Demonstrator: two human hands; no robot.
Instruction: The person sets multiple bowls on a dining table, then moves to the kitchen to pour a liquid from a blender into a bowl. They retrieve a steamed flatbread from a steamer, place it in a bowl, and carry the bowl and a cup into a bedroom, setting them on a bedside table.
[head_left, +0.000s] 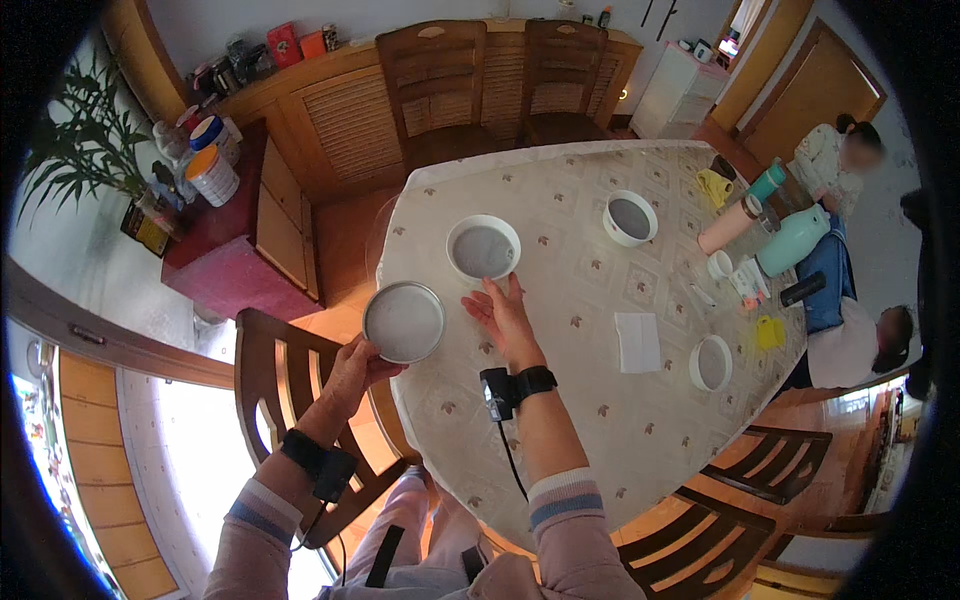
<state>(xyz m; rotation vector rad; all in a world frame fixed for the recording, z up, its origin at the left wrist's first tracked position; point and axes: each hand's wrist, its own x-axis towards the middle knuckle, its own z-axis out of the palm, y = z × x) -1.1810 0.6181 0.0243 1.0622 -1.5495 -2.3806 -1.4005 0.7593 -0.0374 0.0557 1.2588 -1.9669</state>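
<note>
My left hand [358,372] grips the near-left edge of a round, shallow grey dish with a thin silver rim [404,322], its thumb lying over the edge. The dish is held up just off the table's left edge; whether its face is mesh or solid I cannot tell. To its right my right hand [502,315] is open, fingers apart, with nothing in it. Its fingertips reach the near rim of a white bowl [456,268] with a grey inside; whether they touch is unclear. Black straps with small boxes are on both wrists.
A patterned cloth covers the table [560,420]. On it are two more white bowls [630,218], a white paper or cloth [637,343], a mint bottle [795,240], a pink bottle [728,224] and a yellow cloth [715,187]. Two people are at the right. Wooden chairs [290,385] stand around.
</note>
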